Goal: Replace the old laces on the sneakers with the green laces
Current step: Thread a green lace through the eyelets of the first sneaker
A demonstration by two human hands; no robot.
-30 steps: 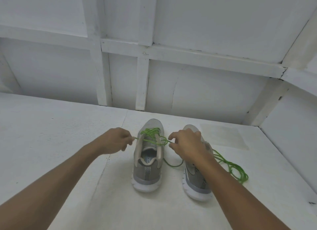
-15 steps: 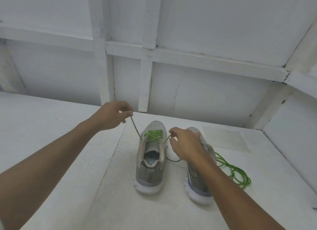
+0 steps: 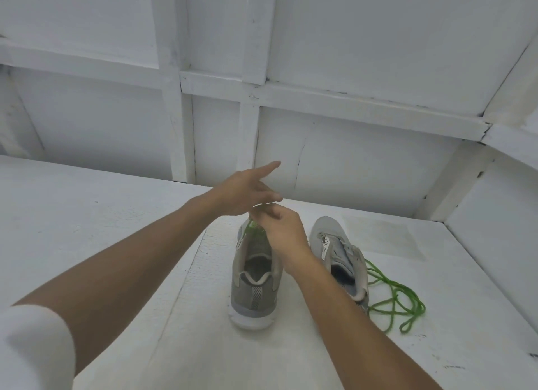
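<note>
Around your work there is only a white painted table (image 3: pixel 116 244), rough and scuffed, and behind it a white panelled wall (image 3: pixel 364 55) crossed by flat battens with chipped paint at the joints. Two grey mesh sneakers stand heel toward you. The laced sneaker (image 3: pixel 253 290) sits in the middle with a green lace (image 3: pixel 251 229) threaded over its tongue. The second sneaker (image 3: pixel 340 253) lies just beside it to the right, tilted outward. Your right forearm crosses between them and covers the inner side of the second sneaker and most of the lacing. A loose green lace (image 3: pixel 393 299), thin round cord, lies in slack loops against that sneaker's far side. Your right hand (image 3: pixel 282 232) has its fingers curled, pinching the green lace above the toe. Your left hand (image 3: pixel 247 191) touches it from above, forefinger stretched straight out. Its other fingers are blurred, so you cannot tell whether they grip the lace. A white sleeve (image 3: pixel 29 346) is cut off at the lower left corner.
</note>
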